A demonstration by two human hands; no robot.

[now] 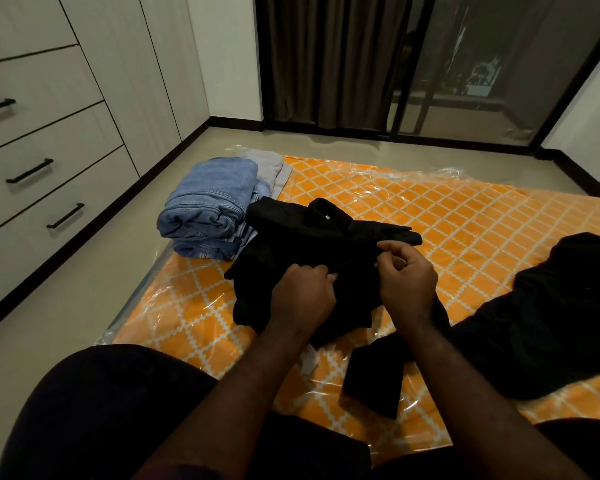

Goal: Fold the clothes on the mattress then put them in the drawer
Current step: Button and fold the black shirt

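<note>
Your shirt (309, 237), a black one, lies crumpled on the mattress (465, 216), right under your fingers. Its long axis runs from near you to far. The collar is at the far end, pointing away from you, beyond both sets of fingertips. One sleeve stretches out to the right, past your right fingers. A dark strip of cloth trails back under your right wrist; you cannot tell whether it is part of the shirt.

Your left hand (303, 296) is curled tight, its fingers (321, 271) bunched on a fold near the shirt's middle. Your right hand (407, 282) pinches an edge of the cloth between thumb and forefinger, with the other fingers loosely curled. The two grips sit near each other, a short span of cloth between them.

Left of your left fingers and farther off, folded jeans (208, 206) are stacked, touching the shirt's far left edge. Well right of your right fingers lies another black garment (551, 323). The drawers (32, 168) stand far left of your left hand, closed.
</note>
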